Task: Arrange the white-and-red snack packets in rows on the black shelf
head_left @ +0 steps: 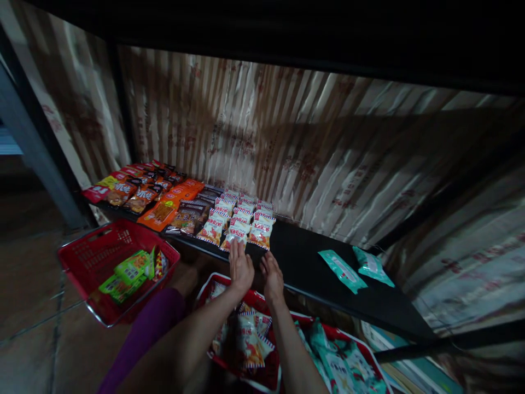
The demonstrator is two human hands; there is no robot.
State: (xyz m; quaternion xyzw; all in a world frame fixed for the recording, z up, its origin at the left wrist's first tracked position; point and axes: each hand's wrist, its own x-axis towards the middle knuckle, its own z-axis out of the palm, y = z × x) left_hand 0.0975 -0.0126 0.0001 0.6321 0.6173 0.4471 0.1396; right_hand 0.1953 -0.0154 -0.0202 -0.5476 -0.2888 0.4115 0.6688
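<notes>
My left hand (pixel 240 267) and my right hand (pixel 271 277) reach side by side to the front edge of a black shelf (pixel 305 262), fingers spread and flat. The left fingertips touch the nearest white-and-red snack packets (pixel 236 232), which lie in rows on the shelf. The right hand sits just below the packet at the row's right end and holds nothing. Under my forearms a red basket (pixel 262 377) contains more of the same white-and-red packets (pixel 249 339).
Orange, brown and red snack packs (pixel 164 205) fill the shelf's left part. Two teal packets (pixel 342 270) lie further right. A red basket (pixel 98 257) with green packs stands on the floor at left. Teal packs (pixel 334 355) fill another basket at lower right. A striped wall backs the shelf.
</notes>
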